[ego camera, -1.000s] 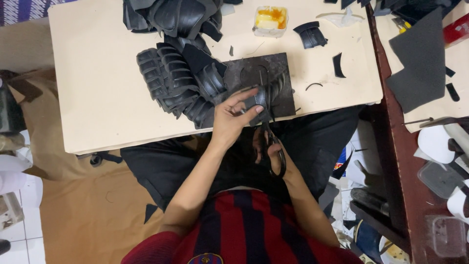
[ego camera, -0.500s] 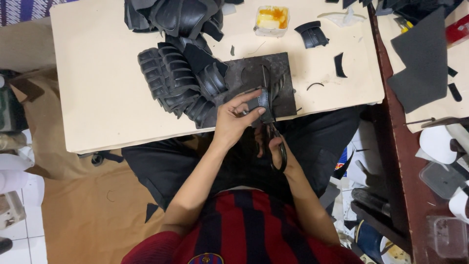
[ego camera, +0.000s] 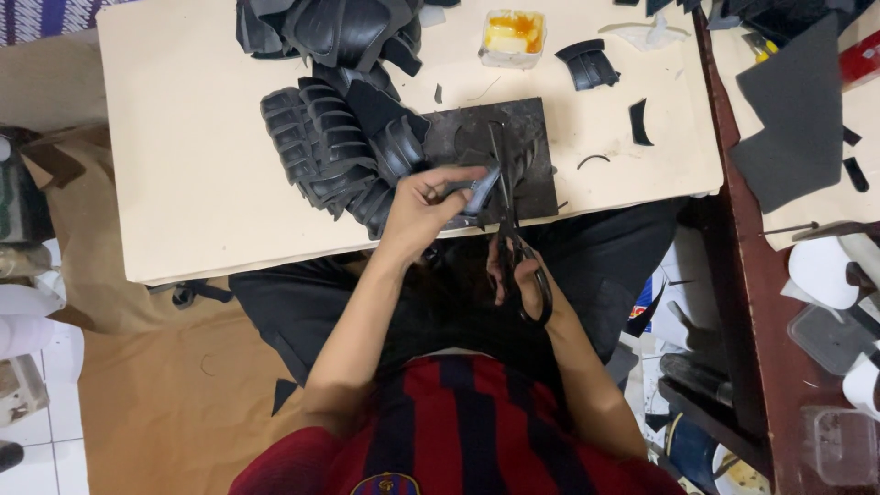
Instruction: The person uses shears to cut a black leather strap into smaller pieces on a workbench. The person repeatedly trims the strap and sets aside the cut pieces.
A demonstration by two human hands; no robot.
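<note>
Reference landmark: the dark cutting mat (ego camera: 527,174), which lies at the near edge of the tan table (ego camera: 183,165). Left of the mat lies a stack of ribbed black foam pieces (ego camera: 316,151), already cut and shaped, its right end overlapping the mat's left edge. Behind that stack, toward the table's far edge, a second heap of black pieces (ego camera: 339,27) is gathered. Over the mat's near-left corner, the left hand (ego camera: 422,211) is closed in a pinch on a small grey-black foam piece (ego camera: 478,191), thumb and fingers pressed on it. The scissors (ego camera: 509,225) cross the mat's near edge, blades slightly parted alongside that piece, tips pointing to the far side. The right hand (ego camera: 518,275), just nearer than the mat, has its fingers through the scissor loops, partly closed. Behind the mat stands a small tub of yellow glue (ego camera: 513,37). Right of the mat lie curved black offcuts (ego camera: 639,122). Assessment: many pieces appear finished; the held piece is mid-trim, and an uncut dark sheet (ego camera: 797,119) remains well right of the mat.
</note>
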